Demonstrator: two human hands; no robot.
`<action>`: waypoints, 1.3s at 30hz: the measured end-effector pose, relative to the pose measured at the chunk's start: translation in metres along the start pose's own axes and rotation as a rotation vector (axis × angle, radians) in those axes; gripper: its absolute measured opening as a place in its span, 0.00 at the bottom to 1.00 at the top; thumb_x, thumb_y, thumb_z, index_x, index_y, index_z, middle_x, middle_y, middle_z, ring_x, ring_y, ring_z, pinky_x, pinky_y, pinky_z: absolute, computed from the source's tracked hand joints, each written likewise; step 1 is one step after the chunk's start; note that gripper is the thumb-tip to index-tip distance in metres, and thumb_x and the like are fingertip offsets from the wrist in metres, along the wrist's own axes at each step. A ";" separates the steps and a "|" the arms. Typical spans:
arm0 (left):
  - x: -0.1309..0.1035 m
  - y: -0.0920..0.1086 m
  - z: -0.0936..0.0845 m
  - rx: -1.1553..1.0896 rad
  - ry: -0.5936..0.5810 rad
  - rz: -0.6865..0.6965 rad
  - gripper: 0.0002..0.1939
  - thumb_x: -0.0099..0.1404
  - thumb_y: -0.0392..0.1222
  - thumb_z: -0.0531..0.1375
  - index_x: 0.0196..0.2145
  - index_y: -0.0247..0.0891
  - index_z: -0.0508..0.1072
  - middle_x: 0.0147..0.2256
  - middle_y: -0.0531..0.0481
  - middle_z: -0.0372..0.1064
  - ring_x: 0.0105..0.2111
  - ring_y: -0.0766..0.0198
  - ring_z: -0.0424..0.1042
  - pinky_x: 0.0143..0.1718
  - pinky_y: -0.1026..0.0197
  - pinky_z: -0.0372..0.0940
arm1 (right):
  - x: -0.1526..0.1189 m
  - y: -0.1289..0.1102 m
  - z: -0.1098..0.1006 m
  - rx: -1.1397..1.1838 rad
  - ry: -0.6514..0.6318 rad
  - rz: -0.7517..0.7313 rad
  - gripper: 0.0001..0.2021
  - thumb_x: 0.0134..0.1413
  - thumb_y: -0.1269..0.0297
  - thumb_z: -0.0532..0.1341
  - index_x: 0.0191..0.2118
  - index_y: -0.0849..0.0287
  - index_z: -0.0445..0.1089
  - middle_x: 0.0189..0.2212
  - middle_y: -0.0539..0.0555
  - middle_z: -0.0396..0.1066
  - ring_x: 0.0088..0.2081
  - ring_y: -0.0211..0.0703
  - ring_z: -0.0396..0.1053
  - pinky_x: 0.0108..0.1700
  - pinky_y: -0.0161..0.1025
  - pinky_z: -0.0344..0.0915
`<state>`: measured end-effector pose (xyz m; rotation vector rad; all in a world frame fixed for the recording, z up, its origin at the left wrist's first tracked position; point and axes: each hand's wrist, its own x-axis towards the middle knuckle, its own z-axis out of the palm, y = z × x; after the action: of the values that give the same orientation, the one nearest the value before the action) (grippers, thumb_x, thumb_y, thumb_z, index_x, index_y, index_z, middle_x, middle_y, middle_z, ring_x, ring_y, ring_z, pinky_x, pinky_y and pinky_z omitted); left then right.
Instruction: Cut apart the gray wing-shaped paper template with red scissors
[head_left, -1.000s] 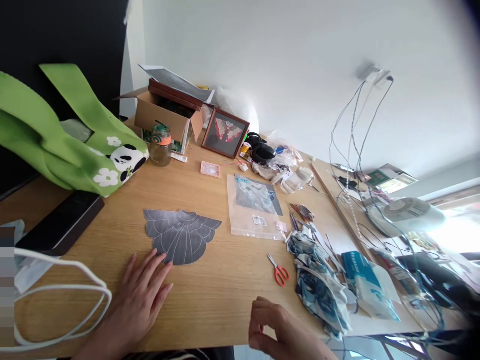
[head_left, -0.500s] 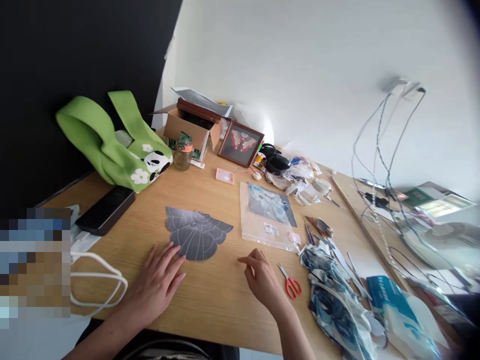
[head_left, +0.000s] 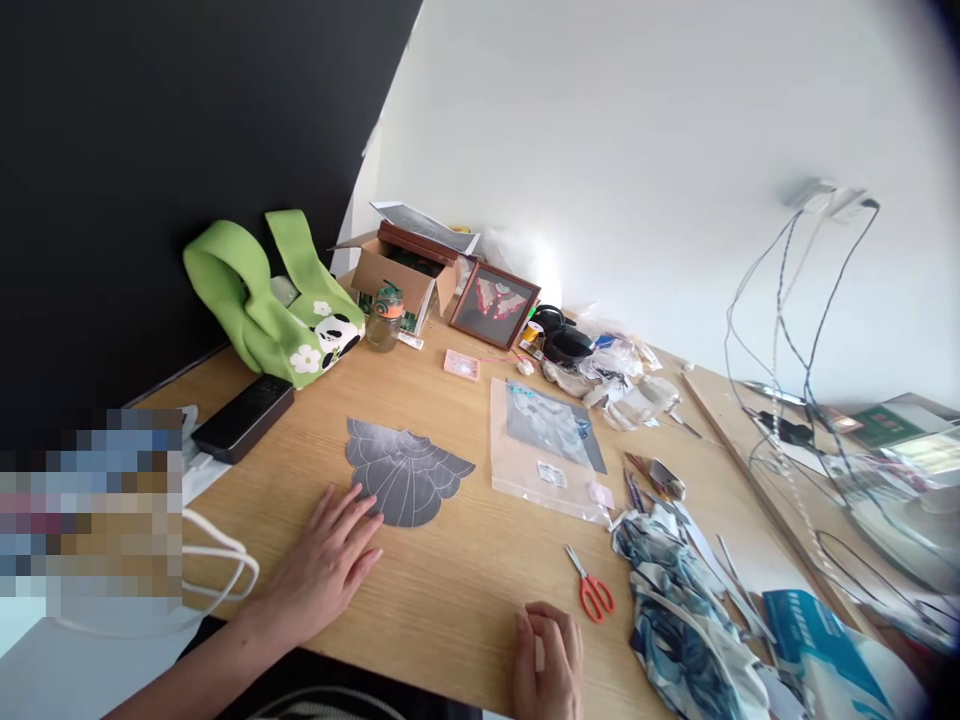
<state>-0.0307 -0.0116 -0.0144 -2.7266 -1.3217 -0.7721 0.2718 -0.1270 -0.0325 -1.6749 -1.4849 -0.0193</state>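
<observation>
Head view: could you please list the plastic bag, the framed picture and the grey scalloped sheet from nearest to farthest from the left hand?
Starting from the left hand:
1. grey scalloped sheet, immediately ahead and slightly to the right
2. plastic bag, farther right, past the sheet
3. framed picture, well behind the bag, toward the back

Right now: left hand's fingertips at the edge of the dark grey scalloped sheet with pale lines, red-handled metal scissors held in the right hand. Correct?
Not the scissors: the head view shows the red-handled metal scissors lying on the wooden table, apart from the right hand. The rest stands: left hand, fingertips at the dark grey scalloped sheet's edge.
</observation>
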 end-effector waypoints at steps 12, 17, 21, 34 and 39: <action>0.000 -0.001 0.002 0.058 0.041 0.032 0.16 0.68 0.44 0.56 0.51 0.40 0.72 0.54 0.46 0.70 0.58 0.50 0.64 0.61 0.45 0.52 | 0.180 -0.056 0.074 0.054 -0.530 0.040 0.11 0.64 0.66 0.54 0.38 0.58 0.74 0.39 0.57 0.76 0.46 0.49 0.69 0.49 0.45 0.64; -0.001 -0.001 0.003 0.070 0.032 0.027 0.16 0.68 0.45 0.55 0.51 0.41 0.72 0.54 0.46 0.70 0.58 0.51 0.64 0.61 0.46 0.52 | 0.233 -0.062 0.135 -0.029 -0.874 0.117 0.08 0.63 0.63 0.60 0.41 0.62 0.72 0.39 0.55 0.74 0.39 0.42 0.72 0.44 0.43 0.70; -0.001 0.000 0.003 0.077 0.018 0.023 0.16 0.69 0.45 0.55 0.52 0.42 0.72 0.55 0.47 0.70 0.59 0.51 0.64 0.61 0.45 0.53 | 0.247 -0.074 0.154 -0.081 -1.085 0.132 0.13 0.63 0.59 0.60 0.47 0.62 0.70 0.45 0.54 0.71 0.42 0.44 0.72 0.44 0.44 0.72; 0.029 0.006 -0.001 -0.477 0.275 -0.403 0.27 0.69 0.45 0.54 0.64 0.45 0.54 0.62 0.39 0.58 0.62 0.51 0.59 0.60 0.45 0.61 | 0.251 -0.063 0.103 0.312 -1.017 0.239 0.09 0.53 0.61 0.65 0.32 0.62 0.71 0.23 0.47 0.69 0.24 0.32 0.62 0.26 0.30 0.57; 0.083 0.008 -0.003 -0.999 0.439 -0.806 0.33 0.65 0.53 0.59 0.64 0.44 0.54 0.66 0.35 0.51 0.66 0.46 0.51 0.62 0.41 0.55 | 0.253 -0.061 0.065 0.529 -0.895 0.281 0.18 0.44 0.49 0.68 0.30 0.60 0.71 0.21 0.46 0.68 0.23 0.34 0.61 0.25 0.31 0.54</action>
<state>0.0170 0.0438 0.0260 -2.0604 -2.3384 -2.4621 0.2622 0.1080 0.0966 -1.4699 -1.6276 1.3039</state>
